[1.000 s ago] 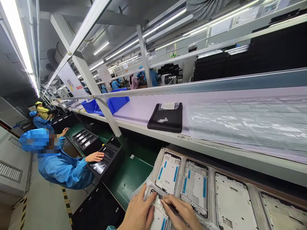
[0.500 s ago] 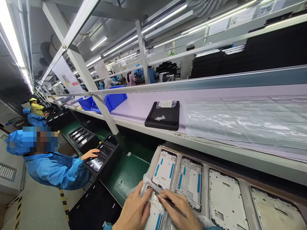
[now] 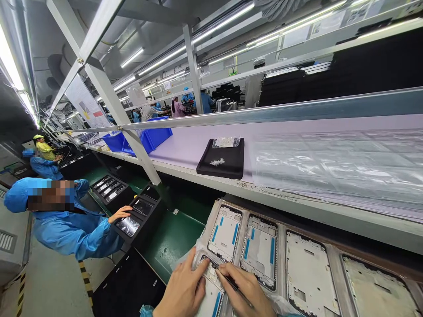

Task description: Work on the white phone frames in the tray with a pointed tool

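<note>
Several phone middle frames with white inner plates, black rims and, on some, blue strips lie in a clear plastic tray (image 3: 283, 264). At the tray's near left, my left hand (image 3: 185, 284) grips a phone frame (image 3: 211, 296), its thumb and forefinger pressing near the top edge. Pinched in my right hand (image 3: 246, 293) is a pair of dark tweezers (image 3: 235, 287). The tip points at the top part of that same frame, close to my left fingers. Whether the tip holds a small part, I cannot make out.
A black tray (image 3: 220, 169) with small clear bits stands on the shelf (image 3: 180, 152), beside stacked clear plastic sheets (image 3: 330, 158). Blue bins (image 3: 148, 138) are further left. A co-worker in blue (image 3: 72, 233) touches a black box of phone screens (image 3: 140, 213). A slanted metal post (image 3: 135, 141) rises between us.
The view has shifted slightly. The nearest co-worker's head has turned and their other arm is now raised beside it. My hands stay at the same frame, with the tweezers slightly more upright.
</note>
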`<state>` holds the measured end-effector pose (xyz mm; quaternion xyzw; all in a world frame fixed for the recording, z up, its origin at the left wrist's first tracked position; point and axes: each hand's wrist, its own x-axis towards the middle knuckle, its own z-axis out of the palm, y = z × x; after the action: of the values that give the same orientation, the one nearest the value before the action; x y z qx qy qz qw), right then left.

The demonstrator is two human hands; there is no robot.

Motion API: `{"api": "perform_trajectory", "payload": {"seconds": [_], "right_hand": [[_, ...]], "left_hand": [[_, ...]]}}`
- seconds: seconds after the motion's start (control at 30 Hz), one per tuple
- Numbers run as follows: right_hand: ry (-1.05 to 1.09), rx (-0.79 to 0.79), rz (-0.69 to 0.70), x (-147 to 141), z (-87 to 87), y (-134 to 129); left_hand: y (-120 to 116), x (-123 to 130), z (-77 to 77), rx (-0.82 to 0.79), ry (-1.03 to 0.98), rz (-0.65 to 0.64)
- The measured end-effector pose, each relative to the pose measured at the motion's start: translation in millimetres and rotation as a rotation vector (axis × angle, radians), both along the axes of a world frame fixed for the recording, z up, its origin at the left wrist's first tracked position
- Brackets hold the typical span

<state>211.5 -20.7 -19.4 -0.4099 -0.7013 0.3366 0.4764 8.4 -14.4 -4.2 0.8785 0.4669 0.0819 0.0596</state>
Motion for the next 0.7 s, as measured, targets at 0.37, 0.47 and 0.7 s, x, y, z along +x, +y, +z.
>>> {"api": "perform_trajectory", "payload": {"seconds": [0.37, 0.47, 0.7], "right_hand": [[-0.025, 0.001, -0.049, 2.1, 1.4, -0.3], [-0.028, -0.017, -0.079, 3.1, -2.6, -1.5], [-0.04, -0.053, -0.038, 2.4, -4.2, -0.4]], "left_hand": [[2.5, 1.7, 2.4, 0.019, 0.003, -0.013], [2.7, 1.3, -0.5, 0.022, 0.013, -0.004], [0.7, 1.5, -1.9, 0.035, 0.0, -0.013]]}}
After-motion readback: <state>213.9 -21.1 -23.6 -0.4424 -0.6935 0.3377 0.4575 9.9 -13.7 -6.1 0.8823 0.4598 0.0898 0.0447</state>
